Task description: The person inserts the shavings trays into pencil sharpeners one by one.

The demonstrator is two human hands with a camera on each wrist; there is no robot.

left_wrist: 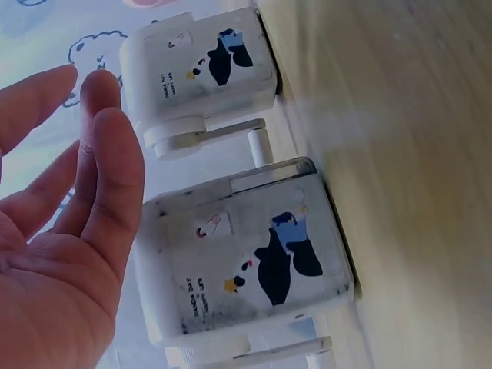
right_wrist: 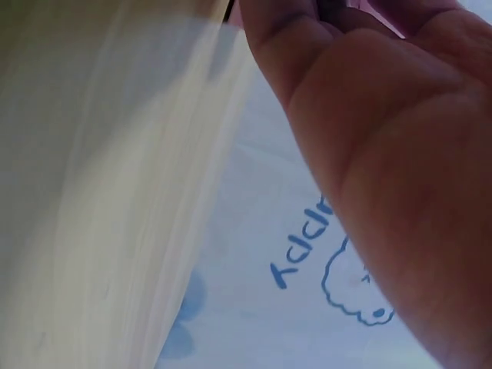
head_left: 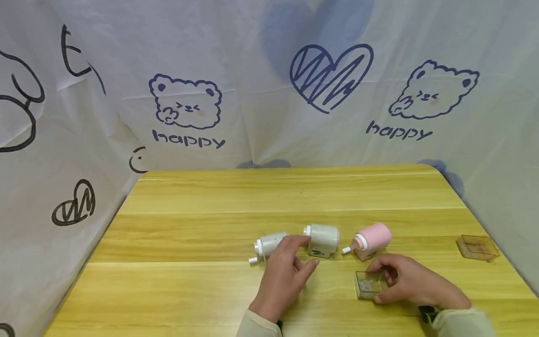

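Observation:
Two white hand-crank pencil sharpeners, the left one and the middle one, lie on the table, cranks to the left. Dark animal prints mark them in the left wrist view, where the nearer sharpener is largest. My left hand hovers beside them, thumb and fingers apart and holding nothing. To their right is a pink pencil sharpener. In front of it, my right hand grips a small see-through shavings drawer between thumb and fingers. The right wrist view shows mostly palm; the drawer is hidden there.
A second see-through drawer lies near the right edge of the wooden table. White cloth with drawn bears and hearts hangs behind and at the sides.

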